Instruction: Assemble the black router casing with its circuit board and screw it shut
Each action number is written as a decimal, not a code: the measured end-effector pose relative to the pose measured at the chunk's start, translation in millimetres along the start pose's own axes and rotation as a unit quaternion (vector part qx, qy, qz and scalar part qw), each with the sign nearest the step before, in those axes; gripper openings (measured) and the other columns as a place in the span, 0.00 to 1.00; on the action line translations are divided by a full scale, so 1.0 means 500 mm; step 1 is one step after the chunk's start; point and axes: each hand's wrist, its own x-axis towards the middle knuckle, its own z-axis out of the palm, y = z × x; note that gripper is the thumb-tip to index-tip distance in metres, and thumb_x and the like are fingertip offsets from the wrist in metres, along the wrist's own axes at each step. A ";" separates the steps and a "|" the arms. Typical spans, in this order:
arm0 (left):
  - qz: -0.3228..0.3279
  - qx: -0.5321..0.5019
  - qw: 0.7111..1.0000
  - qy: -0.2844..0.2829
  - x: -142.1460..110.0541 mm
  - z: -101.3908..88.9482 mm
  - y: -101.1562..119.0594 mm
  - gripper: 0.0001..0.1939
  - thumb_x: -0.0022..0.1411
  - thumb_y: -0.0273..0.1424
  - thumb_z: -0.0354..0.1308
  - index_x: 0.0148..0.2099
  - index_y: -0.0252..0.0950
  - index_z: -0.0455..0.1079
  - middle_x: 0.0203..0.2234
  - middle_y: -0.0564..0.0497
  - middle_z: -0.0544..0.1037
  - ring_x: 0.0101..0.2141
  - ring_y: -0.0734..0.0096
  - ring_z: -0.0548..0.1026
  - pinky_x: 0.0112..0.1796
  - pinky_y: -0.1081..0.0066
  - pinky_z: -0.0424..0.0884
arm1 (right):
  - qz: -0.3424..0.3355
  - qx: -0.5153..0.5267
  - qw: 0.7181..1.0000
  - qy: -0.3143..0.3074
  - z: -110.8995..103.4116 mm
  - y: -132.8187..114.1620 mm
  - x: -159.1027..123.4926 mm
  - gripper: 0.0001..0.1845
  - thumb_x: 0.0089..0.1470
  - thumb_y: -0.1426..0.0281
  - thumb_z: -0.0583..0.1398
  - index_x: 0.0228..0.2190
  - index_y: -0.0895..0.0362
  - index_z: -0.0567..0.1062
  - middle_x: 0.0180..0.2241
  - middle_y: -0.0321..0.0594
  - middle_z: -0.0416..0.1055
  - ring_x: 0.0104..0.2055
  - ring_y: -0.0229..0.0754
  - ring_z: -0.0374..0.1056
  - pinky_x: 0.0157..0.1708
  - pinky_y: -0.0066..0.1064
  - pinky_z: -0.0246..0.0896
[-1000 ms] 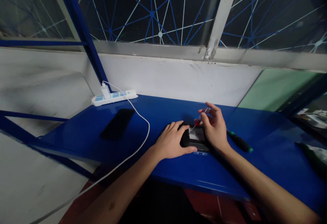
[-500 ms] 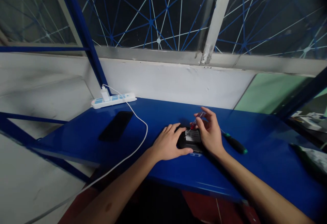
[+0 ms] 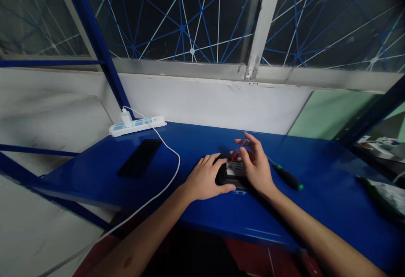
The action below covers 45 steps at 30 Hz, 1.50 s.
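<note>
Nothing has shifted but the view. The left hand (image 3: 205, 178) lies spread on the black device (image 3: 230, 175), mid-table (image 3: 196, 142); the right hand (image 3: 255, 165) pinches the red screwdriver (image 3: 238, 150), tip on the device. A green screwdriver (image 3: 286, 177) lies right of the device.

quantities visible in the head view:

- hands: two, one left hand (image 3: 205, 178) and one right hand (image 3: 257, 166).
- small black devices with a white label (image 3: 234, 172): one.
- screwdrivers: two, one red-handled screwdriver (image 3: 237, 150) and one green-handled screwdriver (image 3: 286, 177).
- phones (image 3: 139, 163): one, dark, lying flat.
- power strips (image 3: 137, 125): one, white with blue sockets.
- chargers (image 3: 127, 119): one, white, plugged into the strip.
- white cables (image 3: 171, 171): one.
- blue worktops (image 3: 196, 142): one.
- bags at the right edge (image 3: 384, 197): one, partly out of frame.
</note>
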 end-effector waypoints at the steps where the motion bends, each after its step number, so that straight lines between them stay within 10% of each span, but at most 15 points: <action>1: 0.002 -0.001 1.000 0.000 0.000 0.000 0.000 0.41 0.58 0.57 0.61 0.66 0.42 0.60 0.66 0.41 0.62 0.62 0.42 0.63 0.59 0.44 0.62 | -0.002 0.001 1.000 0.002 0.001 0.000 0.000 0.25 0.64 0.62 0.57 0.60 0.46 0.61 0.55 0.45 0.72 0.40 0.42 0.78 0.39 0.38 0.76; 11: 0.000 0.000 1.000 -0.001 -0.001 0.000 0.001 0.42 0.58 0.57 0.61 0.67 0.40 0.60 0.66 0.40 0.61 0.63 0.42 0.62 0.60 0.45 0.61 | -0.020 -0.072 0.996 0.038 -0.002 0.010 0.002 0.27 0.59 0.59 0.62 0.57 0.48 0.65 0.41 0.41 0.73 0.34 0.42 0.73 0.35 0.39 0.73; 19: -0.006 -0.003 1.000 -0.011 -0.001 0.003 -0.002 0.43 0.58 0.58 0.61 0.68 0.42 0.58 0.67 0.40 0.60 0.63 0.39 0.61 0.61 0.41 0.58 | 0.000 -0.016 1.000 0.000 -0.004 0.010 0.000 0.27 0.66 0.59 0.53 0.64 0.45 0.58 0.57 0.45 0.69 0.47 0.45 0.75 0.46 0.42 0.73; 28: 0.003 -0.001 1.000 0.000 -0.002 0.004 -0.003 0.42 0.58 0.58 0.60 0.66 0.42 0.60 0.66 0.40 0.61 0.62 0.41 0.62 0.59 0.44 0.62 | -0.018 -0.101 0.994 0.028 -0.008 0.006 0.003 0.24 0.62 0.59 0.59 0.58 0.48 0.65 0.38 0.39 0.73 0.33 0.43 0.72 0.35 0.40 0.72; 45: -0.002 -0.003 1.000 -0.006 -0.001 0.003 -0.002 0.42 0.58 0.59 0.60 0.67 0.42 0.59 0.67 0.40 0.60 0.63 0.39 0.61 0.61 0.42 0.59 | 0.010 -0.017 0.999 -0.028 -0.011 -0.002 0.001 0.29 0.66 0.60 0.54 0.65 0.44 0.57 0.54 0.44 0.72 0.42 0.44 0.76 0.42 0.42 0.76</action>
